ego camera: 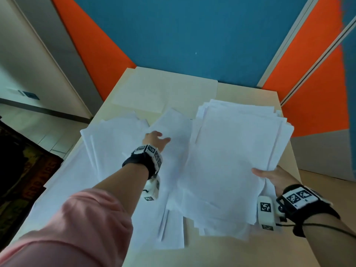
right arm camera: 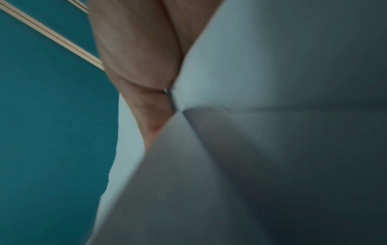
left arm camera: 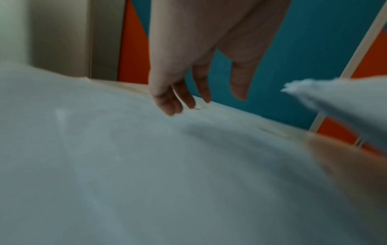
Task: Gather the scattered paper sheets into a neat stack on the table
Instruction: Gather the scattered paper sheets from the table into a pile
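We see our right hand (ego camera: 273,177) gripping a thick bundle of white sheets (ego camera: 231,151) at its near right edge, thumb lying on top and the other fingers hidden beneath. From the right wrist view the hand (right arm camera: 136,54) is folded round the paper, which fills most of the picture. The bundle is lifted off the pale wooden table (ego camera: 248,89) at a slant; its long axis runs away from us, the far end pointing toward the blue wall (ego camera: 183,31). Its edges are ragged, the far corners fanned out rather than flush.

Our left hand (ego camera: 155,139) reaches forward over the scattered loose sheets (ego camera: 119,143) on the left half of the table. In the left wrist view its fingers (left arm camera: 180,92) hang loosely spread, tips pointing down just above the paper, clasping nothing; whether they touch the top sheet we cannot tell, since the picture is blurred. One sheet (ego camera: 173,128) near that hand lies tilted, its long axis slanting toward the far right, a corner tucked beneath the raised bundle. More sheets (ego camera: 169,228) lie nearer us, partly under the bundle, with long edges pointing roughly away from us. A cream-coloured board (ego camera: 163,89) lies flat at the far end of the table, beyond the paper.
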